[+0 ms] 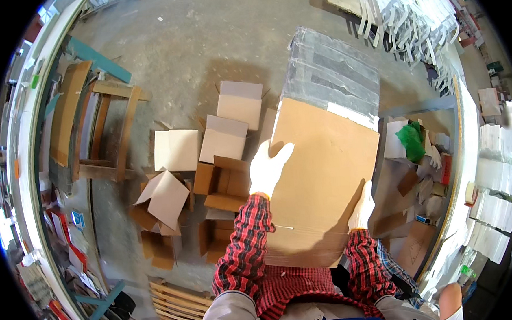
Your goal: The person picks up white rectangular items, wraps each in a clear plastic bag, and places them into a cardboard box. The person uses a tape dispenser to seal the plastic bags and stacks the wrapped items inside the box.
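brown cardboard (323, 179), long axis away from body, far end angling rightward, left hand (268, 166) at left edge, thumb apart, right hand (361, 208) opposite, finger closure unclear

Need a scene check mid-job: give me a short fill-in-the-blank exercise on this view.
1. The left hand wears a ____ glove.
2. The checked sleeves combine black with ____.
3. The crumpled green plastic lies to the ____ of the large brown cardboard.

Missing words: white; red; right.
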`<state>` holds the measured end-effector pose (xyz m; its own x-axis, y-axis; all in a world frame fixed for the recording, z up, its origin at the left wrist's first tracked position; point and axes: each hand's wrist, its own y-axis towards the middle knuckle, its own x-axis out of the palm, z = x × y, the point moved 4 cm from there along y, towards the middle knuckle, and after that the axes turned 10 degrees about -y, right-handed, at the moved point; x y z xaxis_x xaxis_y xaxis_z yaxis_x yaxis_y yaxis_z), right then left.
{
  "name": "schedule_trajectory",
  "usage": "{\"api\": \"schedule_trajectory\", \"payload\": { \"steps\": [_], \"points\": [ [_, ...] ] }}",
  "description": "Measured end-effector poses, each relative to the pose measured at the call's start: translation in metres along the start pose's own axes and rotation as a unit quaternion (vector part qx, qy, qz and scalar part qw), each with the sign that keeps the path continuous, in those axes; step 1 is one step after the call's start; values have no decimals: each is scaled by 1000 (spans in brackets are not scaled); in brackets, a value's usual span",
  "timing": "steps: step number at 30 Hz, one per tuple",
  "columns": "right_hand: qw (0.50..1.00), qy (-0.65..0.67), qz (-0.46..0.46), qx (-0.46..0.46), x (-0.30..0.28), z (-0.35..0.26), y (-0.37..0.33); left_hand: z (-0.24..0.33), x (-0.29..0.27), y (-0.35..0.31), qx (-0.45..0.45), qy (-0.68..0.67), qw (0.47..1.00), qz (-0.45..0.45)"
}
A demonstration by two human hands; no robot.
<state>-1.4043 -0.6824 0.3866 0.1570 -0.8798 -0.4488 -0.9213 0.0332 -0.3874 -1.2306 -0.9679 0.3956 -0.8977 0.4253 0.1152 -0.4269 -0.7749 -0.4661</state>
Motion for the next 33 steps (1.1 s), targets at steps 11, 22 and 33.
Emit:
{"api": "schedule_trajectory", "payload": {
  "steps": [11,22,33],
  "points": [
    [997,-11,-80,6,108,-89,11,56,-54,73,79,40,990,107],
    [988,-81,-98,-91,140,-71,40,91,-77,77,11,131,983,125],
    [964,-172,-108,-172,136,-76,40,-162,-263,97,-150,344,920,112]
  ]
}}
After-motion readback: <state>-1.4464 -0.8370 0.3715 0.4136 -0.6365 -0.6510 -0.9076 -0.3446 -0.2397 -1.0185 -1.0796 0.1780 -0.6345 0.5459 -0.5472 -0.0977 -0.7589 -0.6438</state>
